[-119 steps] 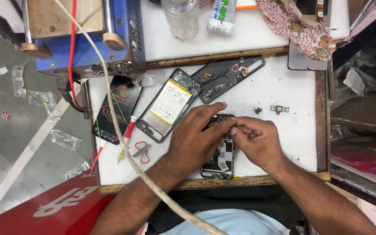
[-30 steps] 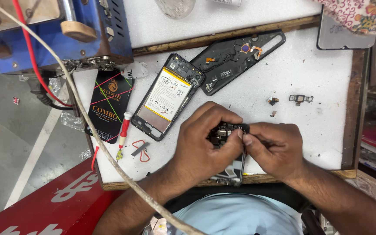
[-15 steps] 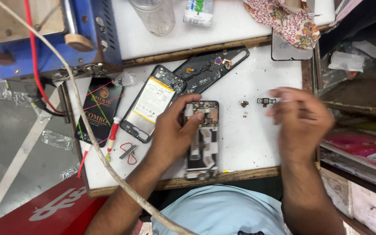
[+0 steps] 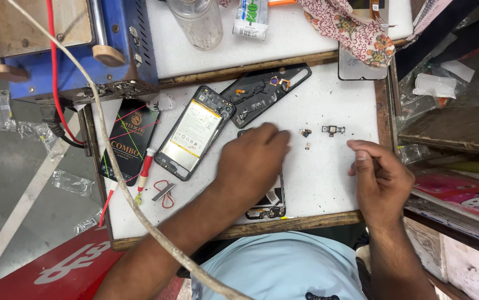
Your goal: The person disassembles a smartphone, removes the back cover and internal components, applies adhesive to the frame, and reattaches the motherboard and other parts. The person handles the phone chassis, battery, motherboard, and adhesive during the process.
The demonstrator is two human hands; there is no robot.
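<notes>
- My left hand [image 4: 253, 161] lies flat over the opened phone [image 4: 267, 205] at the near edge of the white board [image 4: 328, 183], pinning it, gripping nothing.
- My right hand [image 4: 381, 178] hovers, fingertips pinched; I can't tell whether anything is between them.
- The loose small parts [image 4: 333, 130] lie near that hand; I judge a careless sweep could scatter them.

matt white worktop [image 4: 334, 183] w/ worn wood edge, glossy phone battery [image 4: 194, 133], printed cloth [image 4: 342, 25], clear plastic bottle [image 4: 198, 22]

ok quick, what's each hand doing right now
left hand: pressed flat on the opened phone, nothing gripped.
right hand: off the phone, fingertips pinched; anything held cannot be told.
</notes>
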